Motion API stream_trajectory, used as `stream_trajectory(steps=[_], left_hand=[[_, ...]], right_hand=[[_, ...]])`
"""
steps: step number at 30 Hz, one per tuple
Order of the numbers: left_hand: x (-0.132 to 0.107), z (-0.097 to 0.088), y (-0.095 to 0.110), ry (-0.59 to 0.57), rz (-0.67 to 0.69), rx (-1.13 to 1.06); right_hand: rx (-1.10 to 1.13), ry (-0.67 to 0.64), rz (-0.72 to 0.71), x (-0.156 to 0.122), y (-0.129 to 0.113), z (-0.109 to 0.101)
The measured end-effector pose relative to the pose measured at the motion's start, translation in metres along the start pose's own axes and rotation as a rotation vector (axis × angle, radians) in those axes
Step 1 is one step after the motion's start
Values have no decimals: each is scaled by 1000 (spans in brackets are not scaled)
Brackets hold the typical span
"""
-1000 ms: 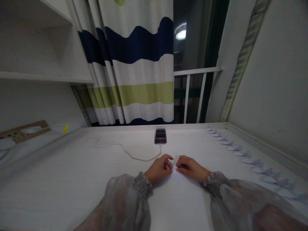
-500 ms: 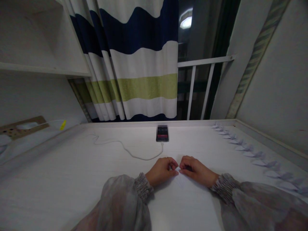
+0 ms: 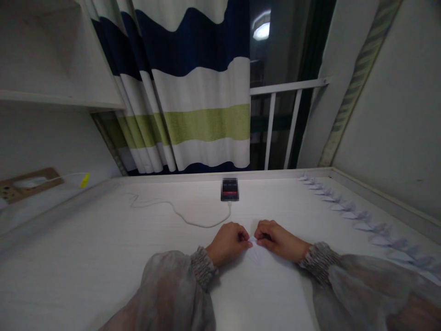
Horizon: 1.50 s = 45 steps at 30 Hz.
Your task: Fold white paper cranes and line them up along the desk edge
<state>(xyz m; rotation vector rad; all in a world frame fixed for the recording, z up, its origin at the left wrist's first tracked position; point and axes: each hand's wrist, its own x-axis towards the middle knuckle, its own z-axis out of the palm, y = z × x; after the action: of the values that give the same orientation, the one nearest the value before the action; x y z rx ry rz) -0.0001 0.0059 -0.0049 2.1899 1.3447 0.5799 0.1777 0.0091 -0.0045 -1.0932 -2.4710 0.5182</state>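
A small piece of folded white paper point(image 3: 255, 253) lies on the white table, between my two hands and stretching a little toward me. My left hand point(image 3: 230, 243) pinches its left upper edge, thumb and fingertips pressed together. On the opposite edge my right hand point(image 3: 278, 240) does the same, its fingers curled. Both hands rest close to the table top, a narrow gap apart. Fine crease lines show faintly on the paper, but its exact folded shape is hard to make out against the white surface.
A row of folded white paper figures point(image 3: 349, 215) runs along the right side of the table point(image 3: 165, 294). Beyond my hands sits a dark, blurred-out device point(image 3: 229, 189) with a white cable point(image 3: 201, 226) trailing left. A socket strip point(image 3: 29, 185) is on the left wall; a striped curtain point(image 3: 206, 124) hangs behind.
The whole view has shifted slightly. My fingertips still pinch the paper, and a bit more of it shows between them now.
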Motion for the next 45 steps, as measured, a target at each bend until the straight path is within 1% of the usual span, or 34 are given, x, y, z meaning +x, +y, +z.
stream_trajectory(steps=[7, 12, 15, 22, 28, 32, 37, 41, 45], left_hand=[[-3, 3, -1, 50, 204, 94], [-8, 1, -3, 11, 395, 124], [-11, -1, -4, -15, 456, 171], [-11, -1, -4, -11, 509, 277], [-14, 1, -1, -22, 540, 375], [-15, 0, -1, -41, 519, 376], [-15, -3, 0, -60, 434, 362], [-21, -6, 8, -78, 428, 470], [-27, -5, 15, -70, 439, 580]], right_hand=[[-34, 1, -164, -5, -4, -2], [-75, -3, -223, -7, -5, -3], [-97, -24, -221, -8, -5, -4], [-103, -31, -196, -11, -8, -5], [-84, -7, -251, -13, -6, -4], [-135, -12, -271, -17, -6, -6], [-231, 4, -240, -22, -13, -6], [-321, 40, -221, -26, -18, -1], [-377, 46, -200, -31, -24, 2]])
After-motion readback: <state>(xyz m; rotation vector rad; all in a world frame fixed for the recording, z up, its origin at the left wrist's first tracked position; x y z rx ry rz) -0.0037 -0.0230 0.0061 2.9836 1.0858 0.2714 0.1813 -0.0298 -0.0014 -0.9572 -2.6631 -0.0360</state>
